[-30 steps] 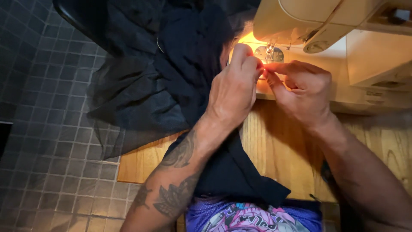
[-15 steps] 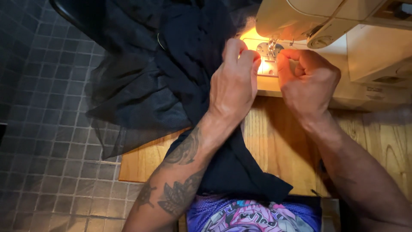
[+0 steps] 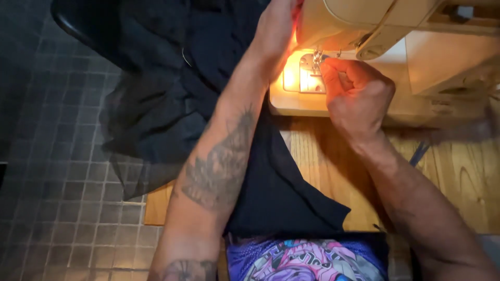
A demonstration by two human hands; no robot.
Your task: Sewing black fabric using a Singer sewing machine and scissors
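My left hand reaches far up along the dark fabric, beside the head of the cream sewing machine. Its fingertips are hidden at the top edge, behind the machine. My right hand is curled into a pinch, thumb and fingertips together right at the needle and presser foot, over the lit metal plate. Anything between the pinched fingers is too small to see. The fabric runs under my left forearm and down to my lap.
The machine stands on a wooden table, with its lamp glowing on the needle area. The fabric hangs over the table's left edge above a grey tiled floor. Purple patterned clothing shows at the bottom.
My left hand has slid up the fabric, past the needle and beside the machine head. My right hand has moved in and closed its fingertips at the needle.
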